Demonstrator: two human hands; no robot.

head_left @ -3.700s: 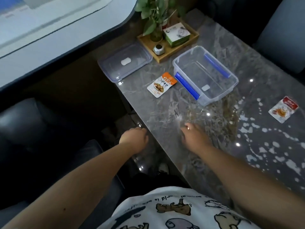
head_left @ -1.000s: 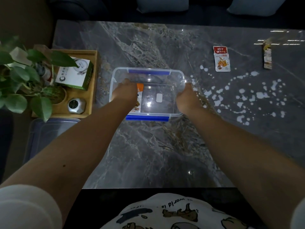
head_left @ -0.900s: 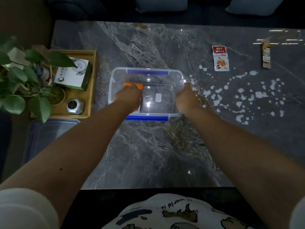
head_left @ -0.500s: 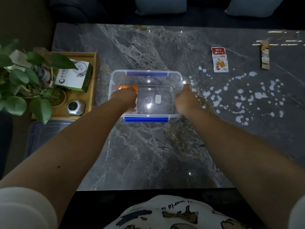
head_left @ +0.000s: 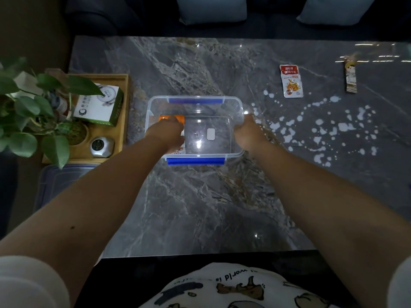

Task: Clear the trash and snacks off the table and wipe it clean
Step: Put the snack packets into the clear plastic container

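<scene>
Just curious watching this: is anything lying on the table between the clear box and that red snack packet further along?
Only spilled white splashes dot the table between the clear box and the red snack packet. No solid object shows there. Both hands grip the box ends.

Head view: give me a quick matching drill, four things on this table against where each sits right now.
Things:
1. orange snack packet
2. red snack packet
3. green box
4. white spill

Places:
A. on the wooden tray
B. under the left hand, in the clear container
C. on bare tabletop, right of the container
D. far side, beyond the spill

Pairs: 1-B, 2-D, 3-A, 4-C
</scene>
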